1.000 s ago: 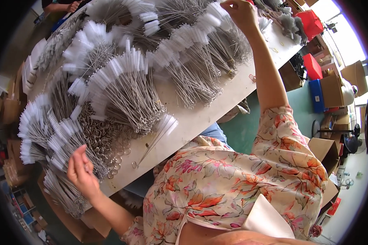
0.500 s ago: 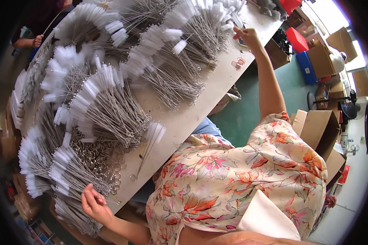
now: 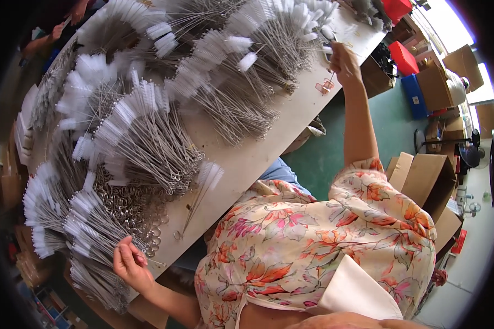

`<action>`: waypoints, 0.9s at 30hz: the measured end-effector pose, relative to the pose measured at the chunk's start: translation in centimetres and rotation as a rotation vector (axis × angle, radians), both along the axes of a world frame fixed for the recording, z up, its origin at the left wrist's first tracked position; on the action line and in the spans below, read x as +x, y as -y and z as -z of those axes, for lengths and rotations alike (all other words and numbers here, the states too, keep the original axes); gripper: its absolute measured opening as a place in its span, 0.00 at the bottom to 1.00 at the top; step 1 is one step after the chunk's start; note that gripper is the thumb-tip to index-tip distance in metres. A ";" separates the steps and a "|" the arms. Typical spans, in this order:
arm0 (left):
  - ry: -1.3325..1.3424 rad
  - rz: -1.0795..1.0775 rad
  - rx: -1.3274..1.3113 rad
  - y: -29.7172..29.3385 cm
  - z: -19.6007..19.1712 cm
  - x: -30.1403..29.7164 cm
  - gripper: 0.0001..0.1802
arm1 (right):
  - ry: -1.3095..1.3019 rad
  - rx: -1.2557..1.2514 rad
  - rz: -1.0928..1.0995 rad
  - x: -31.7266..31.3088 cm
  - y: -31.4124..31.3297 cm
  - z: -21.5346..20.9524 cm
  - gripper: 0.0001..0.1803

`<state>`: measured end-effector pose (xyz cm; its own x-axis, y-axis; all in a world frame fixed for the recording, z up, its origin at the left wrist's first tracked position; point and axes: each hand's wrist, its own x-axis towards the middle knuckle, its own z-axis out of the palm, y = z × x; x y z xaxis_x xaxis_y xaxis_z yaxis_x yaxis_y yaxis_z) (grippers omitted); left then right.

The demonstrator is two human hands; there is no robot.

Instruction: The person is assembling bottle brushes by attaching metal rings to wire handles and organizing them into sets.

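My left hand is at the lower left with thumb and fingers closed together. A thin wire pokes out beside it, and whether the fingers hold it is unclear. Close by lies a bundle of wire-stemmed brushes with white bristles and looped ends. A heap of metal rings is just beyond. My right hand reaches to the table's far right edge, fingers curled down around something small that I cannot make out. A pinkish clear piece lies under it. A few loose brushes and a single ring lie nearer me.
Large brush bundles cover much of the white table. Another person's hand shows at the upper left. Cardboard boxes, a blue bin and a red box stand on the right.
My right hand has turned downward and its fingers have curled in. My left hand has shifted slightly, staying by the brushes. The other person's hands have moved up.
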<state>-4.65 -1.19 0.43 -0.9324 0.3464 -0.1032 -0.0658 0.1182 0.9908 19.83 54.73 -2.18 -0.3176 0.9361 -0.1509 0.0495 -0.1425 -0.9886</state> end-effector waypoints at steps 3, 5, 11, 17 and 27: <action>0.056 -0.003 0.033 -1.4 -0.6 0.7 0.11 | -0.630 -0.164 -0.231 -4.0 6.2 -4.2 0.11; 0.022 0.059 0.021 -2.9 -0.2 1.1 0.11 | -0.795 -0.144 -0.612 -8.4 11.6 -5.2 0.08; -0.195 0.317 0.137 -10.3 -2.8 0.8 0.10 | -0.682 -0.048 -1.026 -18.5 26.3 -5.3 0.12; -0.460 0.232 0.282 -10.1 -2.4 -1.2 0.12 | -0.344 -0.122 -1.274 -20.8 33.3 -7.1 0.15; -0.665 0.030 0.279 -8.8 2.6 0.8 0.11 | -0.615 -0.714 -1.073 -20.9 35.0 -2.4 0.16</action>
<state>-3.80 7.65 -2.21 -0.7569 0.3031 0.5790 0.5612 -0.1526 0.8135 -1.06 19.72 0.18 -0.9981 -0.0119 -0.0604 0.0471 -0.7786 -0.6258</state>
